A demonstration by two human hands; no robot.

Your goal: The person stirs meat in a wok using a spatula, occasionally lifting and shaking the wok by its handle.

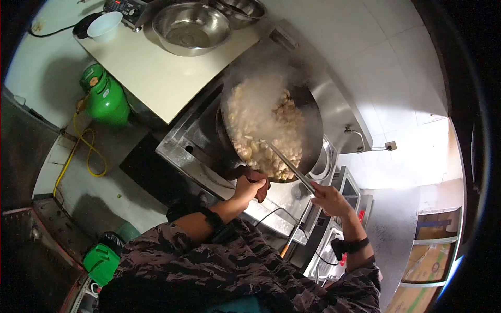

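Note:
A large dark wok [313,120] on the steel stove is filled with steaming pieces of pale food [266,130]. My left hand [247,189] is closed on a dark red cloth [261,192] at the wok's near edge. The long metal handle of a utensil [292,168] runs from the food over the wok's rim to my right hand [330,200], whose fingers are wrapped round its end. Steam blurs the far part of the food, and the utensil's head is partly hidden in it.
On the pale table [146,68] at the upper left stand a steel bowl [191,31] and a white bowl [105,26]. A green gas cylinder [107,99] with a yellow hose is on the floor. A steel stove edge [209,188] lies in front of the wok.

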